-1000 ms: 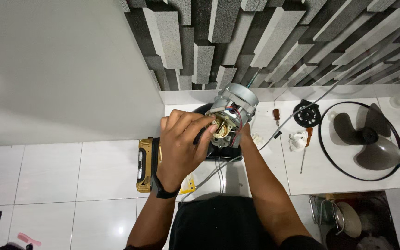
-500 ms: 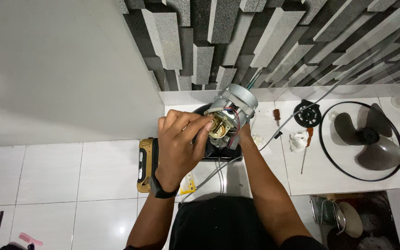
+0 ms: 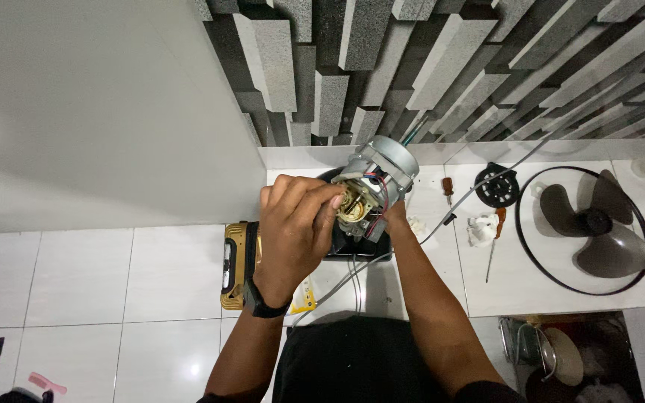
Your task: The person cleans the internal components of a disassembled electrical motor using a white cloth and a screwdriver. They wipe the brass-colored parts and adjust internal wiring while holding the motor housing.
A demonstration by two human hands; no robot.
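Fan motor [image 3: 373, 183], silver casing, copper windings: pinched by left hand [image 3: 293, 231] fingertips, gripped beneath by right hand [image 3: 395, 215]. Yellow-black case [image 3: 234, 265] on floor [image 3: 113, 276], left. Grey fan blade [image 3: 599, 227] within wire guard ring [image 3: 531, 261], right.

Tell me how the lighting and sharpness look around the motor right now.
Head view: sharp overall, no motion blur; the motor is dim, its copper windings partly covered by the left hand; the right hand is mostly hidden behind it; a small glare spot on the floor tiles; straight edges bow slightly towards the corners.
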